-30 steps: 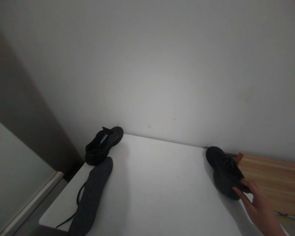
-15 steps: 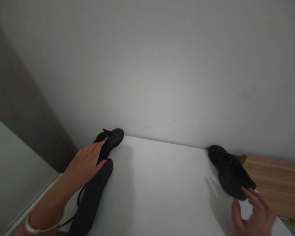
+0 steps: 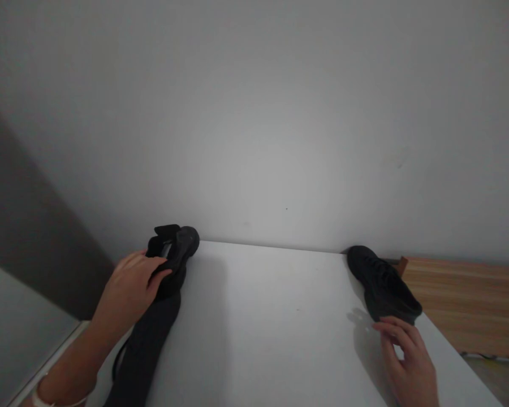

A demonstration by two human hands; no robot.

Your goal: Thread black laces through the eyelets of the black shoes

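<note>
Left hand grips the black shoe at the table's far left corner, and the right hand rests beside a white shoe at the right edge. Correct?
Not quite: in the head view the shoe by the right hand is black, not white. The left hand does grip the black shoe at the far left corner of the table.

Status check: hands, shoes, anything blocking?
Left hand gripping left shoe. Right hand open, fingers at right shoe. Insole beside left shoe.
</note>
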